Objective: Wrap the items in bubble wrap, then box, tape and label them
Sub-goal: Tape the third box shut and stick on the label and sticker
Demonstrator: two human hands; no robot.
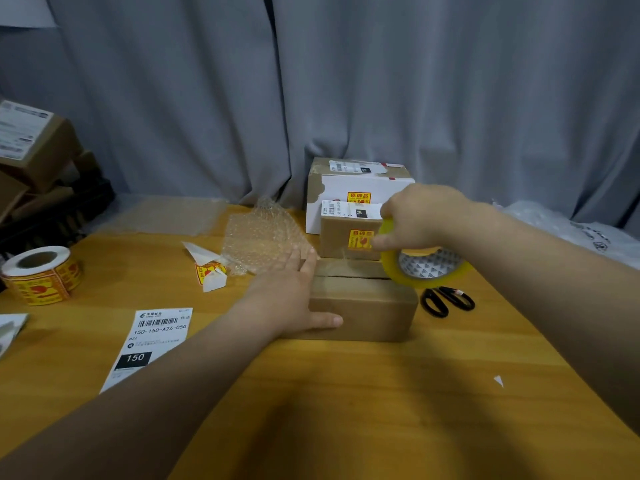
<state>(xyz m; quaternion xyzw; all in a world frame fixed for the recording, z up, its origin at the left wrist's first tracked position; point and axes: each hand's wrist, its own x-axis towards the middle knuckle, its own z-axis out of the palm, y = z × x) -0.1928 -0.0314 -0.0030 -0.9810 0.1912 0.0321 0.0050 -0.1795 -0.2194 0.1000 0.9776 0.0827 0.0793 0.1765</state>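
Steadying the closed box (363, 303) mid-table with a flat, spread left hand (294, 296), the right hand (419, 216) is gripping the tape roll (426, 268) over the far flap seam, and any slackening could be wrinkling tape off-seam.

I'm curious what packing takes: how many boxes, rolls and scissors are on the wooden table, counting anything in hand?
Boxes: 3 (plain box, small labelled box, big box)
Rolls: 2 (tape roll, sticker roll)
Scissors: 1
Total: 6
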